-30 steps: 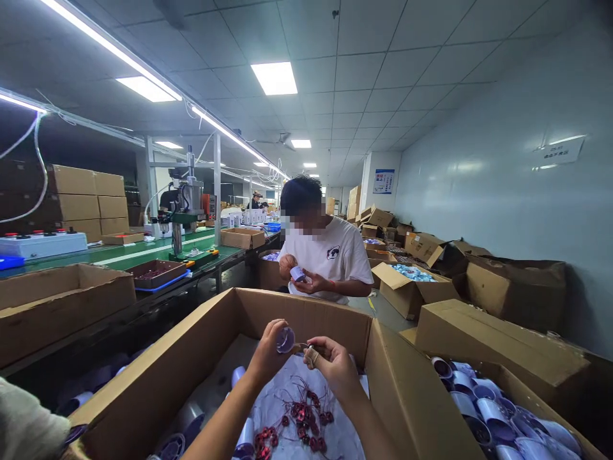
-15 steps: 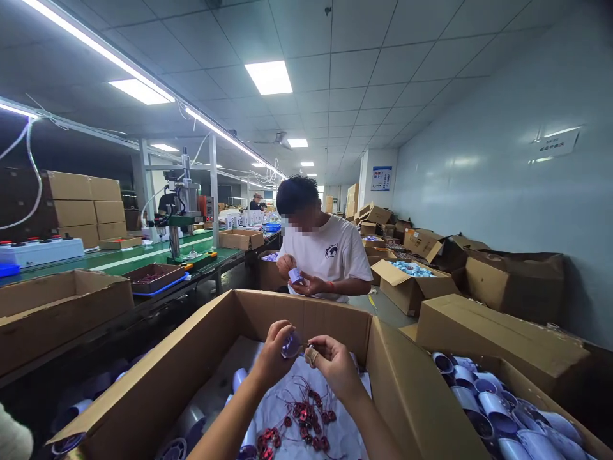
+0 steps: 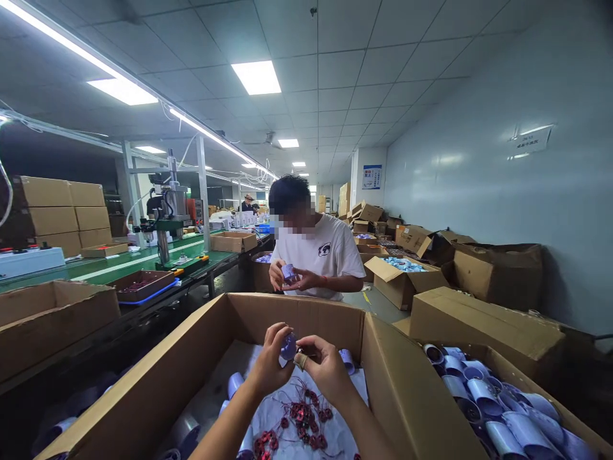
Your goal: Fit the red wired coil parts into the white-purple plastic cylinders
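Note:
Over the open cardboard box, my left hand grips a purple plastic cup, its round end turned toward my right hand. My right hand is closed at the cup's edge, thumb and fingers pinched on a small dark part too hidden to name. The thumb wears a tan covering. Below the hands, several red coil-like parts with thin wires lie on a white sheet. More purple cups lie in the box at the left, and one lies beyond my right hand.
Across the box a person in a white shirt holds a purple cup in both hands. A box of purple cups stands at the right. At the left runs a green workbench with a press machine. Cartons line the right wall.
The view has turned slightly right. My right hand has come closer to the cup in my left hand. The person opposite has shifted their fingers on their cup.

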`<state>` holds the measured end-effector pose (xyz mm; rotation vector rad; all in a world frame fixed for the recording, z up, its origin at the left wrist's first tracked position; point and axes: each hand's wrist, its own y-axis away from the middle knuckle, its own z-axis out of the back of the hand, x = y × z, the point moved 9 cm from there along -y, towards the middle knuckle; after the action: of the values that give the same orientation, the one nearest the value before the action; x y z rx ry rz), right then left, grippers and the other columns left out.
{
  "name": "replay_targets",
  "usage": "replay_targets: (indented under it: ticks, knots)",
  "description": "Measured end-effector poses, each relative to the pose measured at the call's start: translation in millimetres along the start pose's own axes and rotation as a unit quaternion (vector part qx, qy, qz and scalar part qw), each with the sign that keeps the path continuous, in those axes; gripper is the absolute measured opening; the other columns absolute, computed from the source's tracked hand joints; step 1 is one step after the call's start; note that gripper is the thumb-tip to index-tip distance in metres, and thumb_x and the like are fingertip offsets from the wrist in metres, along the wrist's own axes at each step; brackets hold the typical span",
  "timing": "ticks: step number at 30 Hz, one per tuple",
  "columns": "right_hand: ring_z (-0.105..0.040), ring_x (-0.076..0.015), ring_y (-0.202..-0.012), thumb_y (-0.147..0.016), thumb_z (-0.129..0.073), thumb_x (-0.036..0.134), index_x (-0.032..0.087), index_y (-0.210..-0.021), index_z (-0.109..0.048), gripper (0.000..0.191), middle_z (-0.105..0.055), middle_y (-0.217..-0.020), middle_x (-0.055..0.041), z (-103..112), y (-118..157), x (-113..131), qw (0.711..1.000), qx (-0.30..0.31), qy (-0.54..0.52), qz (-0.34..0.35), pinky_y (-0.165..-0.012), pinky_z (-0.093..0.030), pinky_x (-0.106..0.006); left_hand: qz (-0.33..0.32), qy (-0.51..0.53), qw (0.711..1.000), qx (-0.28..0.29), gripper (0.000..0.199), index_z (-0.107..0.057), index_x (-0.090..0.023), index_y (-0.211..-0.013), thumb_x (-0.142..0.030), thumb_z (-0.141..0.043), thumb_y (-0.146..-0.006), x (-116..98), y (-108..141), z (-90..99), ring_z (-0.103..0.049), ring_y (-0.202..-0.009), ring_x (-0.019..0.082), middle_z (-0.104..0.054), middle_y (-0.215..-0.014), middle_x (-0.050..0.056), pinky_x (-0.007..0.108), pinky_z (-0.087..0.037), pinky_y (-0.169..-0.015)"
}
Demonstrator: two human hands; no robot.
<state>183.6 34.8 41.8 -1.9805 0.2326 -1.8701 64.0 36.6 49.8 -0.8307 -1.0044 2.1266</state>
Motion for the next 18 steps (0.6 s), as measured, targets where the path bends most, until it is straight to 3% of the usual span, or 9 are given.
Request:
replay_targets:
  ticks: [3,6,9,11,14,18]
  knots:
    - [-0.061,-0.0167,-0.077,-0.066,-0.069,0.025,0.017,-0.084,-0.069,0.020,-0.068,-0.082,-0.0035,-4.0,1.7,2.9,1.000,0.020,0.015,0.000,-0.072,-0.047,-0.028,0.023,-0.003,1.000,0.010,0.062,-0.045,-0.021,-0.122,-0.008,-0.055,-0.062,5.5,1.7,-4.6,-0.050,-0.111,0.026,-0.049,-0.116,0.012,0.046,-0.047,-0.094]
    - [-0.058,-0.0152,-0.069,-0.067,-0.065,0.022,0.017,-0.084,-0.071,0.018,-0.067,-0.076,-0.0025,-11.5,5.3,2.8,0.998,0.046,0.043,-0.013,-0.063,-0.046,-0.026,0.048,-0.014,0.999,0.007,0.066,-0.045,-0.022,-0.123,-0.005,-0.054,-0.061,12.2,2.8,-6.7,-0.050,-0.110,0.025,-0.049,-0.115,0.011,0.045,-0.047,-0.094]
    - [-0.055,-0.0143,-0.063,-0.067,-0.063,0.020,0.018,-0.084,-0.073,0.019,-0.066,-0.068,-0.0010,-15.9,8.4,2.4,0.995,0.057,0.078,-0.018,-0.058,-0.044,-0.025,0.059,-0.033,0.998,-0.010,0.060,-0.050,-0.023,-0.118,-0.004,-0.054,-0.061,16.0,2.5,-4.4,-0.052,-0.105,0.024,-0.051,-0.111,0.009,0.043,-0.049,-0.091]
    - [-0.058,-0.0160,-0.067,-0.068,-0.061,0.018,0.020,-0.084,-0.073,0.020,-0.068,-0.073,-0.0018,-15.9,8.5,4.1,0.994,0.057,0.095,-0.006,-0.064,-0.046,-0.027,0.062,-0.048,0.997,-0.026,0.054,-0.053,-0.022,-0.111,-0.004,-0.055,-0.061,17.1,1.4,-0.6,-0.053,-0.102,0.024,-0.053,-0.107,0.009,0.043,-0.050,-0.089]
    - [-0.061,-0.0187,-0.080,-0.068,-0.057,0.014,0.021,-0.083,-0.074,0.023,-0.069,-0.087,-0.0042,-9.2,5.8,8.9,0.992,0.034,0.116,0.026,-0.074,-0.047,-0.030,0.041,-0.046,0.997,-0.041,0.042,-0.052,-0.021,-0.102,-0.007,-0.057,-0.062,14.4,-1.1,3.4,-0.053,-0.101,0.025,-0.056,-0.105,0.009,0.044,-0.050,-0.087]
    - [-0.061,-0.0198,-0.079,-0.068,-0.058,0.013,0.021,-0.088,-0.071,0.026,-0.068,-0.088,-0.0058,1.9,2.9,12.4,0.989,-0.022,0.139,0.051,-0.073,-0.048,-0.031,0.032,-0.025,0.999,-0.035,0.040,-0.049,-0.022,-0.103,-0.013,-0.059,-0.066,12.3,-2.6,0.2,-0.056,-0.103,0.025,-0.059,-0.101,0.007,0.048,-0.045,-0.094]
